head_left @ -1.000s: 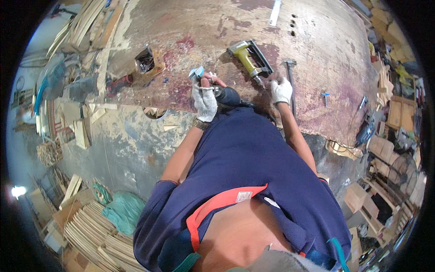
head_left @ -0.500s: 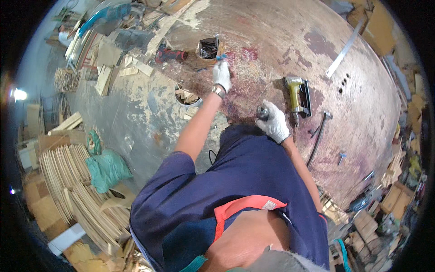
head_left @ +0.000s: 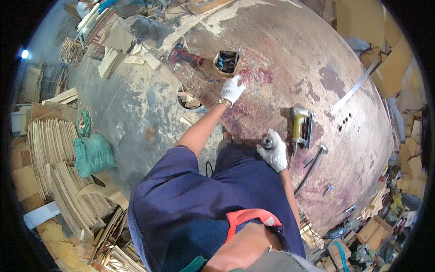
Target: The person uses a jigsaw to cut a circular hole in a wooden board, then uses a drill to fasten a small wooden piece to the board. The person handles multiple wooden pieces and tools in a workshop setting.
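Note:
My left hand (head_left: 233, 89), in a white glove with a watch at the wrist, hovers just on the near side of a square opening with a dark lining (head_left: 227, 62). Its fingers are loosely apart and nothing shows in them. Small blue pieces lie inside that opening. Close to my body, my gloved right hand (head_left: 275, 154) is closed round a dark grey, round, ridged tool end (head_left: 267, 143); the rest of this tool is hidden. To the right of that hand lies a yellow-green pneumatic nail gun (head_left: 300, 127), with a black hose (head_left: 310, 168) nearby.
Left of the square opening lies a red and black cordless drill (head_left: 185, 56). A round hole with wood scraps (head_left: 189, 99) sits in the worn tabletop (head_left: 149, 104). A metal ruler (head_left: 355, 88) and a small blue piece (head_left: 328, 190) lie at right. Stacked wood strips (head_left: 52, 145) and a green bag (head_left: 94, 155) stand left.
My left hand has drawn back from the square opening and no longer has the small blue piece at its fingertips. The right hand keeps its grip. The whole view has shifted.

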Demonstrator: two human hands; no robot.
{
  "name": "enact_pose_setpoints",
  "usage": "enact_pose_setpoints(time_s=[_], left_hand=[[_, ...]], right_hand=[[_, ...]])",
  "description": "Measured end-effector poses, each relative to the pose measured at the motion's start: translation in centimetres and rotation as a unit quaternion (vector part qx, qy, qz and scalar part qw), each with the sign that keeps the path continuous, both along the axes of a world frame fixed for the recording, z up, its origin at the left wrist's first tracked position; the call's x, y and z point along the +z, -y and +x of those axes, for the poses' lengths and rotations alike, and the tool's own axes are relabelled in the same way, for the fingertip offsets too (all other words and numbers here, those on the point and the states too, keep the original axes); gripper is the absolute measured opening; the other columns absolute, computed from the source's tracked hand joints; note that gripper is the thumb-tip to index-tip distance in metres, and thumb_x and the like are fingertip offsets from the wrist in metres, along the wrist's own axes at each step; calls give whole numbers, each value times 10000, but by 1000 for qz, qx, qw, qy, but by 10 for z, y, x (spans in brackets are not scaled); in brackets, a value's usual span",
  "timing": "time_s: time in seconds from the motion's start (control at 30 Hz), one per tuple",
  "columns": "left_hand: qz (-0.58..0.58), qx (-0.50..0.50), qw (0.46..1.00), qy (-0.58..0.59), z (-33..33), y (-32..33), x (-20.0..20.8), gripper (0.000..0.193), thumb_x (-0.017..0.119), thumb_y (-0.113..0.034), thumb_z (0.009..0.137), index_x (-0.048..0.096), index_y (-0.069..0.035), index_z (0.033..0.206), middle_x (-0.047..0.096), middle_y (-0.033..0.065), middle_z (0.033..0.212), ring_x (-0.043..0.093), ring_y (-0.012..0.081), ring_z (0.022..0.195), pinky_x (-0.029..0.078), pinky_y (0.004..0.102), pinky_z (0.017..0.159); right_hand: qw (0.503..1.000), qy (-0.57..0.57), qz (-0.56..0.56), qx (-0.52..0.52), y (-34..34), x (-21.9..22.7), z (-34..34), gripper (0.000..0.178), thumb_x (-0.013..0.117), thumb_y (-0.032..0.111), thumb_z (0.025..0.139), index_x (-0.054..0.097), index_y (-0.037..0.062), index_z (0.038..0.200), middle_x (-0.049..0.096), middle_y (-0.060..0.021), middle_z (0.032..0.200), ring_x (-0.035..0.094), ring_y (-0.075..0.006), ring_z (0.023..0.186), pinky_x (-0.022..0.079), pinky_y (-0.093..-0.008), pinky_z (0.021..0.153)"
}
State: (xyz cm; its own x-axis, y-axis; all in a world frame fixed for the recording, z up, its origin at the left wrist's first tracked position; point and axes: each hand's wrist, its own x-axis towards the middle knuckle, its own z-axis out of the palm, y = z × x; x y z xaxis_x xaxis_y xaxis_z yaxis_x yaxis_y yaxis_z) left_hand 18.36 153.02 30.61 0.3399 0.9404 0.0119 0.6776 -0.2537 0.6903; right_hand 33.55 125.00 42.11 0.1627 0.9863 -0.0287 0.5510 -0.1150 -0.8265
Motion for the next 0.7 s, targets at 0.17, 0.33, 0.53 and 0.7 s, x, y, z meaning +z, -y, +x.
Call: enact_pose_setpoints(time_s=[0.17,0.33,0.53,0.7], left_hand=[[95,52,994,-6,-5,-44,-33,281,642,-363,921,716,-94,953,715,187,893,681,414,842,537,512,752],[116,167,979,-24,-17,-152,-33,284,588,-326,926,706,-71,888,704,201,901,670,430,834,522,549,742],[135,192,972,25,-5,-216,14,538,673,-379,894,591,-37,1302,670,262,1191,665,420,1067,528,487,904],[-245,-121,925,263,39,-64,45,725,607,-572,962,538,-10,1415,669,127,1259,644,272,1118,474,385,1018]], right_hand=[[997,61,-24,35,-2,-2,1,401,837,167,647,623,105,981,617,-132,965,622,-373,959,528,-448,854],[998,37,-41,22,-2,-11,7,423,856,231,670,606,91,982,617,-142,975,614,-399,955,519,-465,838],[998,22,-66,13,-1,-16,14,452,858,296,671,601,93,984,613,-158,962,609,-408,937,517,-473,814],[998,48,7,-29,0,-14,10,503,876,267,677,636,89,1082,656,-135,972,670,-347,906,549,-422,809]])
